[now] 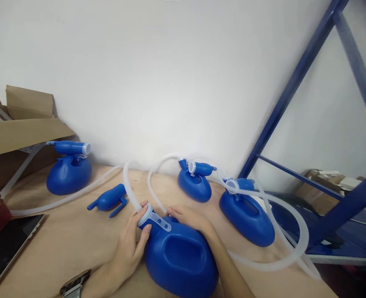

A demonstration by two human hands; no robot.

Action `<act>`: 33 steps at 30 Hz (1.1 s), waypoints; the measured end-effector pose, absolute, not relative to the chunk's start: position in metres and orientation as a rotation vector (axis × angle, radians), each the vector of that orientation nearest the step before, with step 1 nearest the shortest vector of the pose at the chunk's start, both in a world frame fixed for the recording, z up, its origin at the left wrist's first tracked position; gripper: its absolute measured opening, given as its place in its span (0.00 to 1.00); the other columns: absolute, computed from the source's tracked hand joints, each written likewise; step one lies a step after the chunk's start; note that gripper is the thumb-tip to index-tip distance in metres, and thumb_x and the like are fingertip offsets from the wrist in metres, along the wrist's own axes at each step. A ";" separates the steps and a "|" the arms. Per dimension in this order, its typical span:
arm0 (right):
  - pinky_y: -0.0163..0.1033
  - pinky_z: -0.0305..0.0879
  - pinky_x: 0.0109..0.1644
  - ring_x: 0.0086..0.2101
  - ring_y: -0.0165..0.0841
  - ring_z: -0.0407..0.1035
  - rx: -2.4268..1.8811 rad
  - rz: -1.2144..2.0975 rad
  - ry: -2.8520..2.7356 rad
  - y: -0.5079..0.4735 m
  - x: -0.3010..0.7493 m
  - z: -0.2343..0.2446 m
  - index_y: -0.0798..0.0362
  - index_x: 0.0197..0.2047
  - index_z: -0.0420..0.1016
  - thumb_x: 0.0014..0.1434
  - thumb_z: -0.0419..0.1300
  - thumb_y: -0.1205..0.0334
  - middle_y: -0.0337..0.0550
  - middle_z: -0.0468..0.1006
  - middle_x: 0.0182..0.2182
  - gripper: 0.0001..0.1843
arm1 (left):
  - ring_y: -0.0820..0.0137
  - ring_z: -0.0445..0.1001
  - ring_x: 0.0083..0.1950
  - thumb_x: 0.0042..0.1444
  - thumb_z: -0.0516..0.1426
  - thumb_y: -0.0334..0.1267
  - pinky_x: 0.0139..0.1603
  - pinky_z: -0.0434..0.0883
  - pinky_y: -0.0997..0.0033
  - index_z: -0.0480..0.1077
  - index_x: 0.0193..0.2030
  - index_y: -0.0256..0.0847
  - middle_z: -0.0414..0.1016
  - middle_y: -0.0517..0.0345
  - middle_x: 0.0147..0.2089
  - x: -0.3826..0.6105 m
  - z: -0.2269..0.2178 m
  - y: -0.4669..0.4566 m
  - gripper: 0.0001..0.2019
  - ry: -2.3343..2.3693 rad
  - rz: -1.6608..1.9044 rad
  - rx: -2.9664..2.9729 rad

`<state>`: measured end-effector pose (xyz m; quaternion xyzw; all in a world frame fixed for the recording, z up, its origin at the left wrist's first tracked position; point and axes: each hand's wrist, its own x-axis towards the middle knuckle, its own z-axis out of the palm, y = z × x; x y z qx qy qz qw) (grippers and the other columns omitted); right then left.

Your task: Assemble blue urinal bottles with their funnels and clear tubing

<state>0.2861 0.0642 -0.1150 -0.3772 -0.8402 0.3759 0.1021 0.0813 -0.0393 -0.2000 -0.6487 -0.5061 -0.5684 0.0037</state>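
Note:
A blue plastic urinal bottle (183, 273) with a moulded handle lies in front of me. My left hand (131, 236) is wrapped round its neck at the translucent white cap (147, 214), thumb on the near side. From this cap a strap (160, 222) runs onto the bottle, and a white tube (130, 186) rises out of it. Over the bottle's far side reaches my right hand (187, 216), its fingers closed against the bottle behind the strap; the fingertips are partly hidden. A loose blue funnel-like piece (110, 198) with a spout rests on the table beyond my left hand.
Similar blue bottles with tubes stand at the back left (69, 176), back middle (195, 188) and right (247, 215). A cardboard box (30, 128) and a phone (12, 248) are at the left. A blue metal frame (282, 103) rises at the right, with a looped tube (303, 236) near it.

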 end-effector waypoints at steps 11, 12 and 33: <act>0.45 0.73 0.51 0.45 0.40 0.76 -0.984 1.190 -2.194 0.045 0.289 -0.093 0.52 0.61 0.75 0.73 0.44 0.38 0.48 0.81 0.44 0.33 | 0.50 0.73 0.65 0.66 0.56 0.50 0.67 0.69 0.46 0.70 0.67 0.49 0.75 0.47 0.63 0.061 -0.145 -0.016 0.24 -1.865 -1.582 -2.400; 0.45 0.73 0.51 0.45 0.40 0.75 -0.944 1.192 -2.247 0.041 0.291 -0.088 0.48 0.62 0.75 0.69 0.53 0.37 0.46 0.81 0.45 0.30 | 0.50 0.71 0.67 0.66 0.56 0.49 0.69 0.67 0.45 0.69 0.68 0.49 0.74 0.48 0.64 0.059 -0.143 -0.016 0.25 -1.881 -1.590 -2.434; 0.50 0.61 0.71 0.62 0.43 0.69 -0.907 1.411 -2.136 0.035 0.273 -0.100 0.47 0.70 0.69 0.61 0.66 0.59 0.45 0.75 0.65 0.34 | 0.54 0.82 0.53 0.67 0.54 0.55 0.55 0.77 0.56 0.70 0.68 0.49 0.82 0.54 0.59 0.064 -0.130 -0.022 0.27 -1.994 -1.363 -2.422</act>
